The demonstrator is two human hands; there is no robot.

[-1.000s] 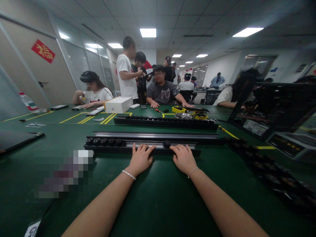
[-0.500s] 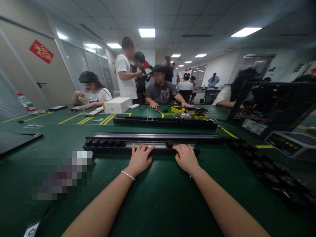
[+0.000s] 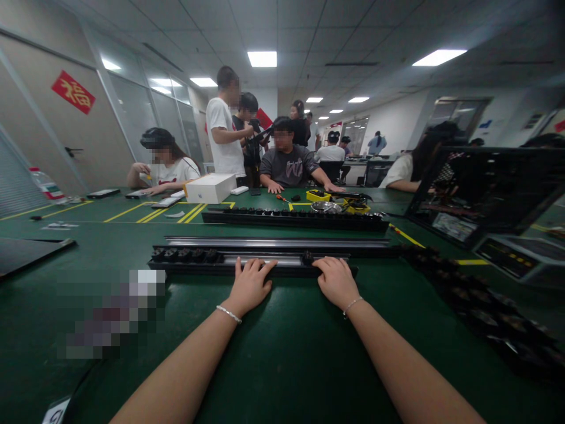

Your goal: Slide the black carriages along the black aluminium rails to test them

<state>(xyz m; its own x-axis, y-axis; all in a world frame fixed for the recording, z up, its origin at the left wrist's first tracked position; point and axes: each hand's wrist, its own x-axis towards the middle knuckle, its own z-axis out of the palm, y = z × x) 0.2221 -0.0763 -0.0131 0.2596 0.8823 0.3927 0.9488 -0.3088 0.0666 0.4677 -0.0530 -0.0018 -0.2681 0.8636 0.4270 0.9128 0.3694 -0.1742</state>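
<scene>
A long black channel (image 3: 289,271) with a shiny metal strip inside lies crosswise on the green table in front of me. Several small black round parts (image 3: 185,255) sit in its left end, and a single black part (image 3: 307,257) stands in it towards the right. My left hand (image 3: 252,284) rests on the channel's near edge, fingers spread, holding nothing. Just right of the single part, my right hand (image 3: 338,281) lies over the channel with its fingers stretched out; its fingertips are close to that part, and whether they touch it I cannot tell.
Behind lie a second channel (image 3: 273,242) and a third channel (image 3: 295,218) filled with black parts. A heap of black parts (image 3: 494,312) covers the right side, near an open computer case (image 3: 459,194). A white box (image 3: 212,189) stands further back. People sit and stand around the table.
My right hand has shifted slightly to the right. The single black part has also moved a little rightward along the channel. My left hand has stayed in place.
</scene>
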